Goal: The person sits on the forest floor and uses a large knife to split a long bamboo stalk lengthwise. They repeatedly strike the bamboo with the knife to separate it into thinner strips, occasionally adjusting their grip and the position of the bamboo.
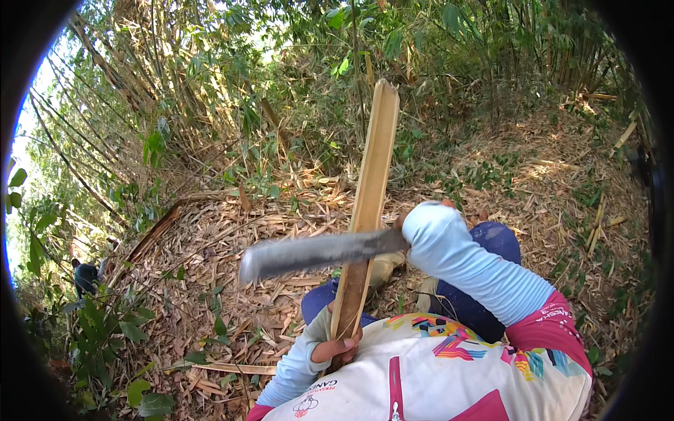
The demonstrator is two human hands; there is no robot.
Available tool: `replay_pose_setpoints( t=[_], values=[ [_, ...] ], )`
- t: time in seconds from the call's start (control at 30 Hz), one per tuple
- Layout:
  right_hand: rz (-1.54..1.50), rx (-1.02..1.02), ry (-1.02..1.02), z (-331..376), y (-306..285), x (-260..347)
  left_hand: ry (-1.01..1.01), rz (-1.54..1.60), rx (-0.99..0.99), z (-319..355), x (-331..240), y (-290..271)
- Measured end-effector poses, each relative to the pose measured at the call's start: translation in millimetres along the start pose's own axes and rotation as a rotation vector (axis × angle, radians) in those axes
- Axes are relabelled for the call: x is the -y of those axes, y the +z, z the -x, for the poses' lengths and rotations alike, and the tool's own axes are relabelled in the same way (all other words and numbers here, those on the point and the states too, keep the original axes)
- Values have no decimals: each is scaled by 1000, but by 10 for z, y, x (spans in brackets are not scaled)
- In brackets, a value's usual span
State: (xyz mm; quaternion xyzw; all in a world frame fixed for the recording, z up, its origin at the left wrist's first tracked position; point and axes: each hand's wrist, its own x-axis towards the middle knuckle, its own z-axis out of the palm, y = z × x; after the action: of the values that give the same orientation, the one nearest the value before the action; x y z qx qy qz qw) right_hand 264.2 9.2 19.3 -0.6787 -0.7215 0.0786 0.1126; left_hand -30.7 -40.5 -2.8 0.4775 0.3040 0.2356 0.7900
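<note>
A long split piece of bamboo (373, 175) stands tilted upright before me, its hollow inner face showing. My left hand (337, 347) is closed round its lower end, close to my body. In my right hand (406, 223), mostly hidden by a light blue sleeve, is the handle of a machete (316, 252). The broad dark blade is slightly blurred and points left, crossing in front of the bamboo's lower half. Whether blade and bamboo touch, I cannot tell.
Dry leaves (232, 281) cover the ground around my bent legs and shoes. A thin bamboo strip (235, 368) lies at the lower left. Thick bamboo growth (210, 84) rises ahead, with leafy plants (105, 330) on the left. A person (85, 278) in dark clothes is far left.
</note>
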Motion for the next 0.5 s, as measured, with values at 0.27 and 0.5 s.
replay_pose_setpoints(
  t=[0.27,0.5],
  values=[
    [-201,-556,397,-147,-621,-644,-21,71,107,-53,11,-1],
    [-198,-454,-94,244,-238,-148,-27,60,122,-126,-44,-35]
  ],
)
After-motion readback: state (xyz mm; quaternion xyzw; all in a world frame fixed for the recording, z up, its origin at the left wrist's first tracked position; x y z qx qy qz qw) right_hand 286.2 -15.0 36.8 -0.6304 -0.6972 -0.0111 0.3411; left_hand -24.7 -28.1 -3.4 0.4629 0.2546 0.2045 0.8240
